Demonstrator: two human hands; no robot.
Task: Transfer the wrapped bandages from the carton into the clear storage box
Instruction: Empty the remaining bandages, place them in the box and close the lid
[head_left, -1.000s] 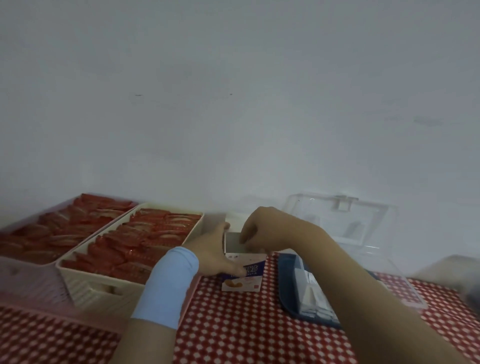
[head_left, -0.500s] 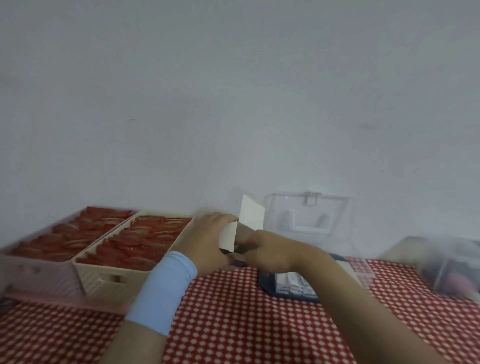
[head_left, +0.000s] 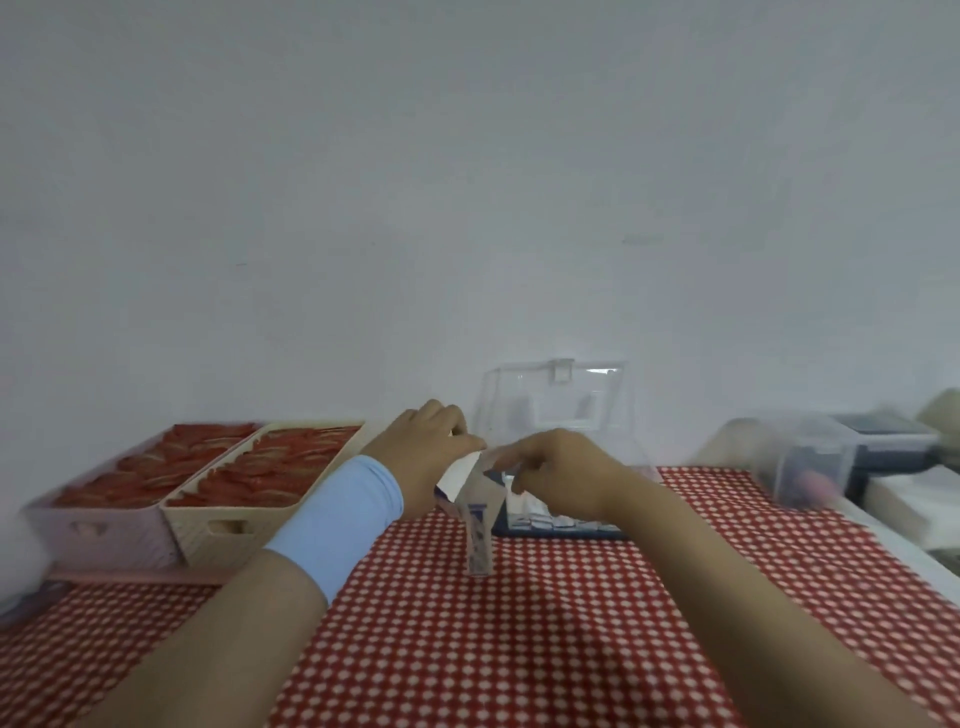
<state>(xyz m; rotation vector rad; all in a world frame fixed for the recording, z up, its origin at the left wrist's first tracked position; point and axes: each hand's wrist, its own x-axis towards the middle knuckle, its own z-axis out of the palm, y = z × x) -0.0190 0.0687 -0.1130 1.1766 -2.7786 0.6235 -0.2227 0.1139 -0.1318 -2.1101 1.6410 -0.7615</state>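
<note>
My left hand (head_left: 426, 457), with a light blue wrist sleeve, grips the small white carton (head_left: 470, 480) and holds it tipped above the checked cloth. My right hand (head_left: 556, 467) pinches the carton's upper edge from the right. A narrow white strip with blue print (head_left: 479, 545) hangs down from the carton; it is too blurred to tell whether it is a flap or bandages. Just behind my hands stands the clear storage box (head_left: 605, 397) with its lid up. White wrapped bandages (head_left: 550, 519) lie in its dark blue base.
At the left, a pink basket (head_left: 98, 530) and a cream basket (head_left: 228, 525) hold several red packets. A second clear container (head_left: 810, 462), a dark box (head_left: 883, 441) and a white object (head_left: 909, 501) stand at the right. A red-and-white checked cloth (head_left: 519, 649) covers the table.
The carton stood on the cloth a second ago; both hands have raised and tipped it, and a strip now hangs from it. The view has swung to the right.
</note>
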